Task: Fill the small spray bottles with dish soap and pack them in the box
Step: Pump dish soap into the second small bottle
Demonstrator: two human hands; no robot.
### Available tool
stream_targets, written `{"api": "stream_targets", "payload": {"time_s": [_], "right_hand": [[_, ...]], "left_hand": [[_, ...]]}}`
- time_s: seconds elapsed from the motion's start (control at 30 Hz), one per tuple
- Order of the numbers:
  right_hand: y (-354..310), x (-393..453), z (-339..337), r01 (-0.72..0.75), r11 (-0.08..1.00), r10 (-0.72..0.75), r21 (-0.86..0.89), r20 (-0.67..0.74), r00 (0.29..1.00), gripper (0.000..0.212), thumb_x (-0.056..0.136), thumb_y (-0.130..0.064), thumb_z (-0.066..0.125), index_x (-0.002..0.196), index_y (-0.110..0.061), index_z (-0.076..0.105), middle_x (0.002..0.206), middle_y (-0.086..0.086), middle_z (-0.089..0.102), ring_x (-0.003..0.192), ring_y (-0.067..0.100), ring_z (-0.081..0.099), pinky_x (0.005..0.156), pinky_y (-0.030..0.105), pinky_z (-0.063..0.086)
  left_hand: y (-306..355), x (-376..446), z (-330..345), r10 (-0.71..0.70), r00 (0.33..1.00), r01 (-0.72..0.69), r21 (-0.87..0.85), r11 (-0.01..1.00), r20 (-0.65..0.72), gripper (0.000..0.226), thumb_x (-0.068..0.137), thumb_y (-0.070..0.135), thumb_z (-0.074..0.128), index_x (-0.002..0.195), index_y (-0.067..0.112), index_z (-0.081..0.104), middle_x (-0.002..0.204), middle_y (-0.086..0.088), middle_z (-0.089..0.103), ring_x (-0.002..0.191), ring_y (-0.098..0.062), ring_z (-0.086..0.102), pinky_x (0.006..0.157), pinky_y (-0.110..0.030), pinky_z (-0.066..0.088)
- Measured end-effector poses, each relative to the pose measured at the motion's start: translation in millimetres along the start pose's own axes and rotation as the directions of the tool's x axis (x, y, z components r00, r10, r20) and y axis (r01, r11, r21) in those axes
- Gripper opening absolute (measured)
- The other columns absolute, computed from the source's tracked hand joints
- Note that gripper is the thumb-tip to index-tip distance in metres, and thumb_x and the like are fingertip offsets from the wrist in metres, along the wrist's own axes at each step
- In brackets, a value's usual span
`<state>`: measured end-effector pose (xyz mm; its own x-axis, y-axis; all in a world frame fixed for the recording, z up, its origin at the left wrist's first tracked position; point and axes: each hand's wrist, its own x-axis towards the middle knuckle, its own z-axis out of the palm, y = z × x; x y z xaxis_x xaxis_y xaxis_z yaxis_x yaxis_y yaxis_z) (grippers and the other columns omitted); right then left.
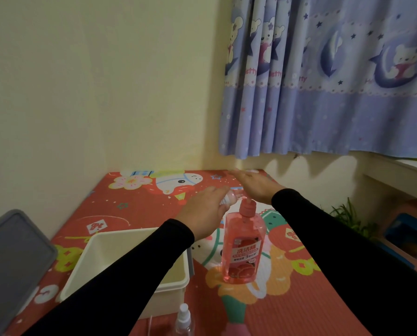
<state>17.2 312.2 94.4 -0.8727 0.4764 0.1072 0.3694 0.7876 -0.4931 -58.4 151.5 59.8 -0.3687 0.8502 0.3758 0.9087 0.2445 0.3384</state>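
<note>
**Left hand holds small bottle at pump spout, right palm flat on pump**

Left hand point(204, 213) is curled round a small spray bottle point(230, 197), holding it tilted near-horizontal with its open end toward the spout of the dish soap bottle point(243, 248). Only the neck end of the small bottle shows past the fingers; fill level can't be told.

Right hand point(253, 184) is flat, fingers straight and together, palm over the pink pump head point(247, 206). It looks to be touching the top, but contact isn't certain from this angle. It grips nothing.

Soap bottle stands upright on the red cartoon mat point(139, 204), roughly mid-mat, just right of the box.

White box point(110, 241) sits at the left-front of the mat, open top. The left forearm crosses over its right side, so part of the inside is hidden. Its right wall is near the soap bottle base, with a narrow strip of mat between.

1 more clear spray bottle point(184, 320) stands upright with its cap on, at the bottom frame edge, in front of the box's right corner.

Grey lid point(11, 260) lies far left, beside the box, overhanging the mat's left edge.

Edges: the mat's far edge meets the wall point(81, 93); its right edge drops off toward a plant point(348, 214) and stool point(406, 236). Open mat lies behind the hands and to the right of the soap bottle. Curtain point(323, 81) hangs above the far right corner, apart from the hands.
</note>
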Motion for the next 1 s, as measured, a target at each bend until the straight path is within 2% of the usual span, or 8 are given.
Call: {"api": "stream_targets", "payload": {"time_s": [0.1, 0.23, 0.33, 0.43, 0.53, 0.63, 0.8, 1.0], "right_hand": [[-2.2, -0.5, -3.2, 0.001, 0.999, 0.000, 0.036, -0.018, 1.000, 0.055, 0.102, -0.046, 0.019, 0.142, -0.019, 0.045, 0.149, 0.004, 0.042, 0.137, 0.019, 0.038, 0.106, 0.028, 0.027], [6.0, 2.0, 12.1, 0.011, 1.000, -0.010, -0.016, 0.034, 0.999, 0.050, 0.103, -0.038, 0.017, 0.145, -0.024, 0.040, 0.153, 0.003, 0.037, 0.140, 0.020, 0.035, 0.113, 0.032, 0.024], [4.8, -0.9, 14.9, 0.004, 1.000, -0.004, 0.000, 0.058, 0.998, 0.049, 0.104, -0.036, 0.018, 0.148, -0.021, 0.035, 0.154, 0.002, 0.035, 0.141, 0.020, 0.032, 0.112, 0.031, 0.023], [5.6, 0.7, 11.9, 0.015, 0.998, -0.012, -0.057, 0.059, 0.998, 0.050, 0.104, -0.036, 0.017, 0.149, -0.020, 0.033, 0.156, 0.004, 0.031, 0.143, 0.020, 0.030, 0.116, 0.033, 0.022], [4.0, 2.9, 2.5, 0.025, 1.000, -0.025, -0.013, 0.006, 1.000, 0.053, 0.102, -0.043, 0.018, 0.145, -0.022, 0.041, 0.153, 0.003, 0.037, 0.140, 0.020, 0.035, 0.112, 0.031, 0.026], [0.2, 2.5, -1.8, 0.012, 0.999, -0.011, 0.046, -0.035, 0.999, 0.054, 0.101, -0.047, 0.020, 0.141, -0.022, 0.047, 0.148, 0.003, 0.044, 0.136, 0.020, 0.040, 0.107, 0.030, 0.028], [11.2, 5.2, 15.6, 0.035, 0.998, -0.033, -0.053, 0.042, 0.999, 0.050, 0.103, -0.035, 0.017, 0.147, -0.022, 0.037, 0.154, 0.006, 0.035, 0.141, 0.021, 0.034, 0.116, 0.037, 0.025], [4.9, 3.1, 9.4, 0.000, 0.998, 0.001, -0.066, 0.016, 1.000, 0.053, 0.103, -0.041, 0.018, 0.146, -0.018, 0.038, 0.153, 0.007, 0.036, 0.141, 0.022, 0.033, 0.114, 0.033, 0.024]], "left_hand": [[0.7, 1.7, -1.6, 0.002, 1.000, -0.002, 0.012, 1.000, -0.017, 0.044, 0.101, 0.029, 0.044, 0.143, 0.022, 0.036, 0.135, -0.003, 0.050, 0.123, -0.023, 0.046, 0.094, -0.031, 0.036], [1.6, -4.0, 4.3, -0.007, 1.000, 0.006, 0.036, 0.999, 0.027, 0.043, 0.101, 0.027, 0.042, 0.143, 0.019, 0.036, 0.135, -0.007, 0.048, 0.122, -0.025, 0.046, 0.098, -0.036, 0.039], [-0.1, -5.6, 5.7, -0.015, 0.999, 0.013, 0.045, 0.999, 0.048, 0.043, 0.102, 0.027, 0.042, 0.143, 0.019, 0.035, 0.135, -0.007, 0.048, 0.122, -0.026, 0.046, 0.099, -0.039, 0.039], [1.4, -4.0, 1.9, -0.014, 0.999, 0.012, 0.049, 0.999, 0.051, 0.042, 0.101, 0.028, 0.042, 0.142, 0.019, 0.036, 0.134, -0.007, 0.049, 0.122, -0.026, 0.047, 0.098, -0.038, 0.039], [1.6, -0.1, -2.8, 0.007, 1.000, -0.007, 0.007, 1.000, 0.019, 0.034, 0.100, 0.027, 0.044, 0.134, 0.021, 0.044, 0.124, -0.004, 0.053, 0.114, -0.024, 0.050, 0.091, -0.035, 0.041], [-0.2, 2.6, -4.1, 0.014, 1.000, -0.014, 0.021, 1.000, 0.002, 0.034, 0.100, 0.028, 0.045, 0.133, 0.023, 0.043, 0.123, -0.002, 0.054, 0.112, -0.024, 0.051, 0.088, -0.033, 0.041], [-1.2, -3.6, 5.5, 0.000, 0.999, -0.002, 0.047, 0.999, 0.037, 0.043, 0.101, 0.028, 0.043, 0.143, 0.018, 0.036, 0.135, -0.007, 0.049, 0.123, -0.025, 0.046, 0.098, -0.035, 0.038], [-2.1, -1.4, 4.2, -0.003, 0.999, 0.001, 0.037, 0.999, 0.037, 0.043, 0.101, 0.029, 0.043, 0.143, 0.020, 0.037, 0.134, -0.006, 0.050, 0.122, -0.025, 0.047, 0.098, -0.035, 0.039]]}}
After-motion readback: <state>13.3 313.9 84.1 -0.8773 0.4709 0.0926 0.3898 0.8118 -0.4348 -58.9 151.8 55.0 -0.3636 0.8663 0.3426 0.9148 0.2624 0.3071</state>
